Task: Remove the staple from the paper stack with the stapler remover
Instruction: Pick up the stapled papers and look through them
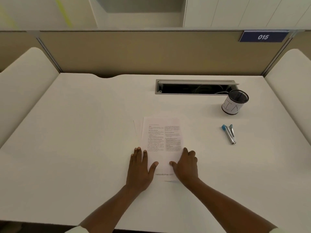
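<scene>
- Both palms down — left hand (139,167) and right hand (186,165) lie flat with fingers spread, gripping nothing, pinning the near end of the paper stack (162,140) mid-desk.
- The stapler remover (229,134) waits untouched, well off to the right.
- Risk: the sheets already fan at the left edge; lift one hand and they may skid (staple itself too small to spot).
- Open desk (75,132) all round — only the mesh cup (234,104) stands beyond the tool.
</scene>
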{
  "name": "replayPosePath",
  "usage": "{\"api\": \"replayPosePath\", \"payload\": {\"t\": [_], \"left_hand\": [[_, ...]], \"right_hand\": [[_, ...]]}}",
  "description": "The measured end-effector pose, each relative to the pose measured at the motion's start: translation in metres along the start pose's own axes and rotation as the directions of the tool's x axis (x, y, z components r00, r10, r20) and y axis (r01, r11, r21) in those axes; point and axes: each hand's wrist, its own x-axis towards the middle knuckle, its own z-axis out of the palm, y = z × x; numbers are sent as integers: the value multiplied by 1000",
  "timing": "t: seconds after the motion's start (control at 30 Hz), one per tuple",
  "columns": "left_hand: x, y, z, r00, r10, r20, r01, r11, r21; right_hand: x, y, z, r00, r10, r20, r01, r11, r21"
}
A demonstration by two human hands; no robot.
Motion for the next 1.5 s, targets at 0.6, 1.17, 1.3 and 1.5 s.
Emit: {"api": "replayPosePath", "payload": {"t": [0.6, 1.17, 1.3, 1.5], "left_hand": [[3, 1, -18, 994, -98, -46, 86, 970, -228], [40, 16, -52, 729, -562, 392, 660, 422, -622], [43, 21, -56, 688, -491, 534, 713, 323, -623], [50, 21, -48, 728, -319, 607, 640, -2, -768]], "right_hand": [[16, 26, -28, 962, 135, 236, -264, 676, 689], [-17, 64, -52, 817, 75, 571, -575, 147, 804], [-15, 64, -58, 822, 28, 568, -569, 81, 819], [-16, 66, -59, 847, 60, 527, -517, 321, 794]]}}
